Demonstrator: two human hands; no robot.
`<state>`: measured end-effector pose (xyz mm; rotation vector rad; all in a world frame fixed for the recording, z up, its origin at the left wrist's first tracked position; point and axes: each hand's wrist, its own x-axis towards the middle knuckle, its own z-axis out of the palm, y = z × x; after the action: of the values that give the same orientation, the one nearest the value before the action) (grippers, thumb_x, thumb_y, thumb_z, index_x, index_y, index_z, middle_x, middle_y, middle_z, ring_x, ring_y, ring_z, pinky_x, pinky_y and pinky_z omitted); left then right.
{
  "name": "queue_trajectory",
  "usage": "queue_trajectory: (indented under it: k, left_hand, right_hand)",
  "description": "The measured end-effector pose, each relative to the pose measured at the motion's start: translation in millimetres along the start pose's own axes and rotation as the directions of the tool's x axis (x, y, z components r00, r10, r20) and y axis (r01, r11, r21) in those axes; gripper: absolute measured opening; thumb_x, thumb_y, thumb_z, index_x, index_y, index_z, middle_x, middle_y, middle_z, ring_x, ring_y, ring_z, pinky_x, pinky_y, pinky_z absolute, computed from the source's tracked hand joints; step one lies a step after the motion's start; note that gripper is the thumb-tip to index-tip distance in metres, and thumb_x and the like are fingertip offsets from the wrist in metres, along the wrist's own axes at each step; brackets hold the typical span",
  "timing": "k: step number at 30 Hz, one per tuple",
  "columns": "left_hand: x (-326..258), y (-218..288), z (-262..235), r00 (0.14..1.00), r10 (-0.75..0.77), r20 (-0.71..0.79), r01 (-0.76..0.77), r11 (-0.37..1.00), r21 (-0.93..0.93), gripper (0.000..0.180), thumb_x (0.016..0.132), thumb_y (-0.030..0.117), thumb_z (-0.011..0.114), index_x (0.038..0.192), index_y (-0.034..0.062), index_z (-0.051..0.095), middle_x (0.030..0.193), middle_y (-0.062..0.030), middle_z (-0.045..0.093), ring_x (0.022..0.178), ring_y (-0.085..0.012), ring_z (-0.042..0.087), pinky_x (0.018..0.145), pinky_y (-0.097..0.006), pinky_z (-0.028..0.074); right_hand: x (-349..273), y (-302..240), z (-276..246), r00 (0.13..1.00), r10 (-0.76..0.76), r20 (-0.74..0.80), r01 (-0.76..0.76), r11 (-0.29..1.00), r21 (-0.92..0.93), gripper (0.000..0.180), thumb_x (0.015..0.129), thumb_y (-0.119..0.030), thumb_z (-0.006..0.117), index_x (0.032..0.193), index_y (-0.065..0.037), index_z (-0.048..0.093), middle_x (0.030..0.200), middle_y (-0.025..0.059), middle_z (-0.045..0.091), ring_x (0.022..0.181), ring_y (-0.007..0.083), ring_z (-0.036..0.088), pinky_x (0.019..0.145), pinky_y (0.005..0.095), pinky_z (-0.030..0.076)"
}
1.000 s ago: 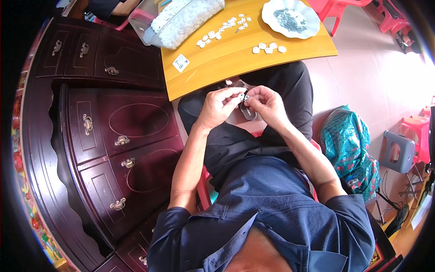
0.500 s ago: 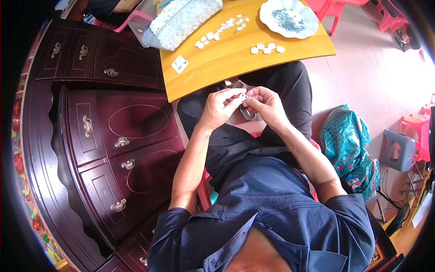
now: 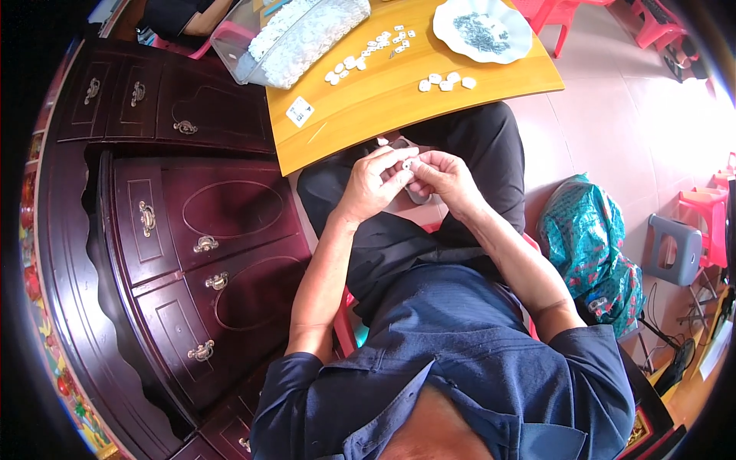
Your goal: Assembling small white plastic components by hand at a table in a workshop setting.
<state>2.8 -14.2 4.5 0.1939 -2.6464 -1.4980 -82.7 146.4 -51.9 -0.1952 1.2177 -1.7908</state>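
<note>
My left hand [image 3: 375, 182] and my right hand [image 3: 445, 177] meet over my lap, just below the edge of a yellow wooden table [image 3: 368, 115]. Between their fingertips they pinch a small white round piece [image 3: 409, 164]. A grey object [image 3: 415, 194] lies partly hidden under the hands. On the table lie several more small white pieces [image 3: 445, 80], a clear bag full of white pieces [image 3: 303, 34], a small white card [image 3: 300, 112] and a white scalloped plate [image 3: 483, 29] with small grey bits.
A dark red wooden cabinet [image 3: 176, 230] with brass handles stands close on my left. A teal patterned bag [image 3: 594, 249] sits on the tiled floor to my right, beside a grey stool [image 3: 675, 249] and red plastic stools [image 3: 709, 211].
The hands stay together over the lap with only small finger movements. Nothing on the table has moved.
</note>
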Motion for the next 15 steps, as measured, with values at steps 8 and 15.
queue_trajectory:
  k: [8,15]
  left_hand:
    - [-0.1,3.3,20.8,0.954,0.241,-0.178,-0.155,0.904,0.398,0.048,0.074,0.013,0.081,0.119,0.0042,0.066,0.099,-0.0115,0.067,0.084,-0.0288,0.069,0.075,-0.036,0.057]
    - [-1.2,3.1,20.4,0.961,0.222,-0.165,-0.143,0.909,0.391,0.034,0.078,0.017,0.079,0.108,0.0048,0.070,0.100,-0.0113,0.070,0.088,-0.0316,0.070,0.077,-0.038,0.057]
  right_hand:
    - [3.1,7.0,-3.8,1.000,-0.028,0.011,0.027,0.995,0.092,0.012,0.097,-0.016,0.066,0.099,-0.005,0.069,0.086,0.0017,0.070,0.073,0.0059,0.062,0.068,0.0197,0.051]
    - [-0.1,1.5,-0.7,0.998,0.069,-0.016,-0.063,0.966,0.250,0.015,0.098,-0.019,0.065,0.097,-0.006,0.072,0.083,0.0011,0.071,0.069,0.0053,0.061,0.064,0.0191,0.049]
